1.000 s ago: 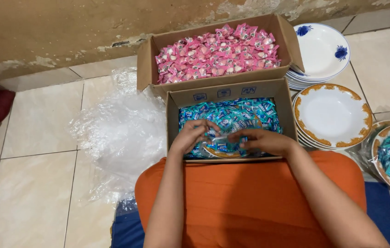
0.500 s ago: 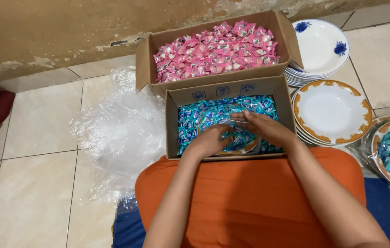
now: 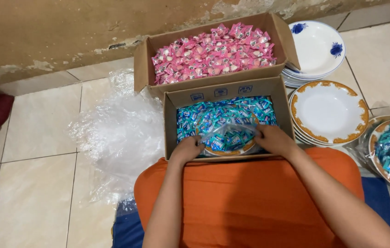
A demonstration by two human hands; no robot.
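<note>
**Both hands grip a candy-filled plate inside the near box**

The left hand (image 3: 186, 149) curls over the left rim of a gold-edged plate (image 3: 226, 148) heaped with blue wrapped candies under clear plastic film (image 3: 227, 133); the right hand (image 3: 274, 139) pinches the film and rim on the other side. The plate sits low in the near cardboard box (image 3: 172, 124), on loose blue candies (image 3: 231, 108), tight against the front wall. Small blue square labels mark the box's back flap. Behind it, touching, a second box (image 3: 142, 64) holds pink candies (image 3: 213, 53). To the right stand stacked gold-rimmed plates (image 3: 328, 110) and blue-flowered plates (image 3: 316, 46), close to the boxes. Crumpled clear plastic (image 3: 117, 133) covers the tiled floor (image 3: 30, 193) on the left, with bare tiles beyond it.
</note>
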